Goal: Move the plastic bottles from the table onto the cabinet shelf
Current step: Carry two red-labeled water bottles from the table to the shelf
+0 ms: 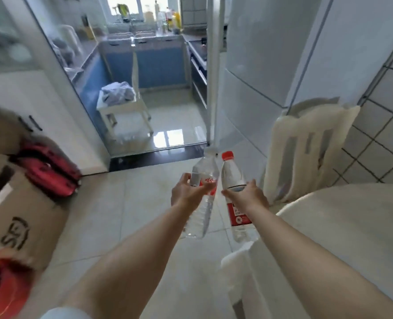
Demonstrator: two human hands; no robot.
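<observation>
Both hands carry bottles: our left grip wraps one bottle, right grip another. Necks point forward; no cabinet shelf plainly seen.

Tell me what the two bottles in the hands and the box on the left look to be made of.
Bottle with the red cap: clear, glossy thin plastic; the floor shows through it, and it has a red printed label.
Bottle in the left hand: the same clear plastic, with ribbed walls.
Box: matte brown cardboard, probably corrugated, with black print.
</observation>
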